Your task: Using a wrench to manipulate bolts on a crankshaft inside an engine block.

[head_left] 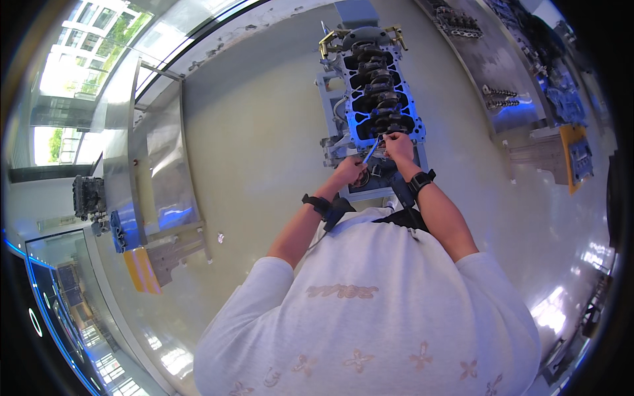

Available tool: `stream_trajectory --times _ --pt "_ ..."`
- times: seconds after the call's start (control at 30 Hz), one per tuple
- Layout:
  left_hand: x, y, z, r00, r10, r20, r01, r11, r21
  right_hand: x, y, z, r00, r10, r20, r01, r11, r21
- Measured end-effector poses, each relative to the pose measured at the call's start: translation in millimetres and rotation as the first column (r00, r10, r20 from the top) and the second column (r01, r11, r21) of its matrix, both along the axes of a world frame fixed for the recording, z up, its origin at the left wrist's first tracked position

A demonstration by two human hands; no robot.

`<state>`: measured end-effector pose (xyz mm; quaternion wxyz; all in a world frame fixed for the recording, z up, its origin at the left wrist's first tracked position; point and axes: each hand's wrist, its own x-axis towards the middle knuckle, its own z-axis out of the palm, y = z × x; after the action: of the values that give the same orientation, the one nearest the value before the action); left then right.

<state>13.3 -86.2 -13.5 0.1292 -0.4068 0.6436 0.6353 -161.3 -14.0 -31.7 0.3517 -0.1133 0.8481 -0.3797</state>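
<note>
An engine block (pixel 354 127) with a crankshaft (pixel 378 80) down its middle is on a metal stand (pixel 360 195) in front of me. My left hand (pixel 350 170) is closed on the handle of a slim silver-blue tool (pixel 372 150) that slants up to the near end of the block. My right hand (pixel 397 146) is at that end beside the tool's tip, fingers curled; what they grip is too small to make out. Both wrists wear black straps.
Steel benches stand left (pixel 172 152) and right (pixel 482 59), holding metal engine parts (pixel 500 98). Another engine assembly (pixel 89 198) sits at the far left by a glass panel (pixel 59 277). Orange boards (pixel 568 158) jut from the bench ends, and windows line the upper left.
</note>
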Motion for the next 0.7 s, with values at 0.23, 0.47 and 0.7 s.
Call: stream_trajectory --times 0.23,0.47,0.7 --pt "-12 -79 -2 0.911 -0.369 0.185 0.406 0.721 -0.562 22 0 -4 0.989 -0.137 -0.059 0.142 0.987 0.072" --pt "-60 -143 17 0.699 -0.625 0.348 0.619 0.284 -0.733 33 0 -5 0.959 -0.157 -0.237 0.179 0.981 0.073" --pt "-61 -141 34 0.742 -0.616 0.266 0.545 0.323 -0.774 30 10 3 0.987 -0.161 -0.019 0.150 0.948 -0.279"
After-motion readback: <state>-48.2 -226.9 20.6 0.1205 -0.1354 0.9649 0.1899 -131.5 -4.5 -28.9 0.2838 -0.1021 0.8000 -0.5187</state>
